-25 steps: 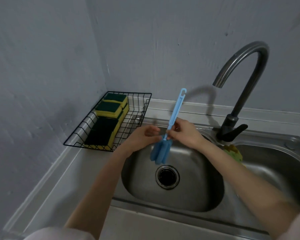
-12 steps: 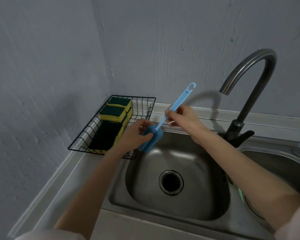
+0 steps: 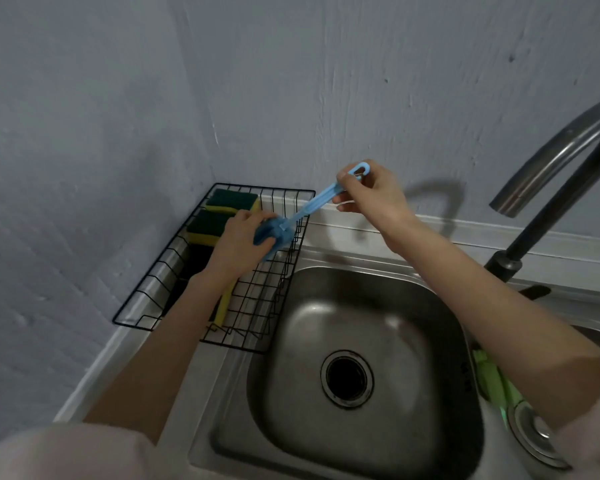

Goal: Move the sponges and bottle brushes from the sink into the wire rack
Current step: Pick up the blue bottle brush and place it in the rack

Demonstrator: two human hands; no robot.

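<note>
**While both hands hold the brush over the rack: drop and snag risks**

With the left hand point(image 3: 238, 239) wrapped around the foam head and the right hand point(image 3: 368, 195) pinching the handle near its hang loop, the blue brush point(image 3: 302, 213) slants across the rack's point(image 3: 146, 282) right rim, head low inside, loop end high toward the wall. Both hands are clamped on it; neither is open.

Risks, as judgement:
- Handle is long against the free lane. If set down crosswise, the loop end could stick out over the right rim and tip back toward the sink point(image 3: 378, 306).
- Foam head could catch on the wires as it goes down, so the handle levers up when the right hand lets go.
- Sponges point(image 3: 232, 202) fill the rack's left side, from the back-left corner toward the front. Lowering the head onto them would leave the brush perched and likely to roll.
- Wet foam squeezed by the left hand may slip out on release.

Looks: one-piece light blue plastic handle, thin and flat, open loop at the tip; darker blue foam head, soft, compressed under the fingers, mostly hidden by them.

Another green item point(image 3: 492, 382) lies at the sink's right edge, partly hidden by the right forearm; cannot tell what it is.
</note>
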